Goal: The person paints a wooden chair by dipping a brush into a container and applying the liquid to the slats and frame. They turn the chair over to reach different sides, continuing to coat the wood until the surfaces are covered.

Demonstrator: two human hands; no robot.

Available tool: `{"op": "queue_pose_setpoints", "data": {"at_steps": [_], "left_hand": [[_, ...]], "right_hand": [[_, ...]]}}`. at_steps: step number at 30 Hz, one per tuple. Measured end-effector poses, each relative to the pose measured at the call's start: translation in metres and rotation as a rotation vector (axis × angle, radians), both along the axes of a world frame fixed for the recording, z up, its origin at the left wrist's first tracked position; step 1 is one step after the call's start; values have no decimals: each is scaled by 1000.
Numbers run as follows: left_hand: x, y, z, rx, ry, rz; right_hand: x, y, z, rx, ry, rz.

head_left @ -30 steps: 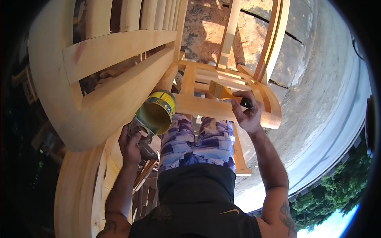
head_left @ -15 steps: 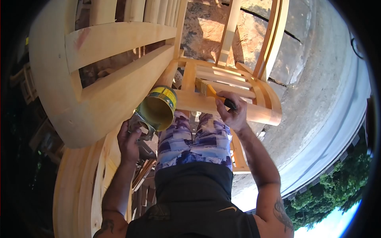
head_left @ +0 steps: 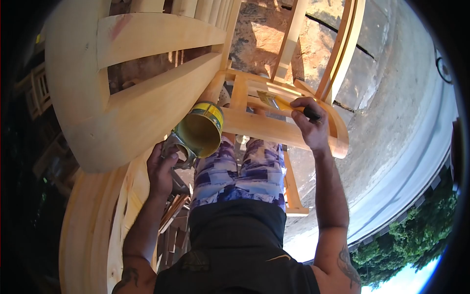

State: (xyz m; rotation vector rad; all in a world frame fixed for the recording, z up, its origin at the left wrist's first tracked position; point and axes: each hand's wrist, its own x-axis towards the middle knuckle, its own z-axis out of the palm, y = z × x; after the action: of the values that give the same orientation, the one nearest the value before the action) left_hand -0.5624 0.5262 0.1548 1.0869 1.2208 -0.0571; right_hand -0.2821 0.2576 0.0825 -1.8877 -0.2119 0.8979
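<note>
Brushing seems under way: the right hand (head_left: 313,128) grips a brush (head_left: 284,104) just past the wooden rail (head_left: 264,126); the left hand (head_left: 160,164) clasps a can (head_left: 199,133) by its left end. Another stroke calls for steady bristles.

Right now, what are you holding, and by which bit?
The left hand has an open can by its side handle; the right hand has a paintbrush by its handle's dark end.

Left hand (head_left: 163,165) holds a yellow-labelled can (head_left: 199,130); right hand (head_left: 313,125) grips a brush (head_left: 280,103) over a slatted wooden frame (head_left: 267,126).
</note>
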Motion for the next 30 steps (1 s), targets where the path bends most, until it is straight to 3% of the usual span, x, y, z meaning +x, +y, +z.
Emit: {"op": "queue_pose_setpoints", "data": {"at_steps": [3, 8, 14, 21, 23, 25, 30], "left_hand": [[4, -1, 2, -4, -12, 13], [0, 0, -3, 24, -39, 13], [-3, 2, -5, 16, -33, 22], [-6, 1, -7, 9, -51, 52], [-8, 2, -7, 4, -49, 44], [-9, 2, -8, -4, -48, 44], [-11, 1, -10, -1, -66, 54]], "right_hand": [[15, -7, -8, -45, 121, 119], [13, 18, -17, 10, -4, 383], [18, 10, -20, -53, -138, 440], [10, 18, -1, -20, -65, 324], [4, 12, -29, 145, -423, 457], [2, 5, -28, 3, -100, 263], [5, -32, -3, -107, -154, 43]]}}
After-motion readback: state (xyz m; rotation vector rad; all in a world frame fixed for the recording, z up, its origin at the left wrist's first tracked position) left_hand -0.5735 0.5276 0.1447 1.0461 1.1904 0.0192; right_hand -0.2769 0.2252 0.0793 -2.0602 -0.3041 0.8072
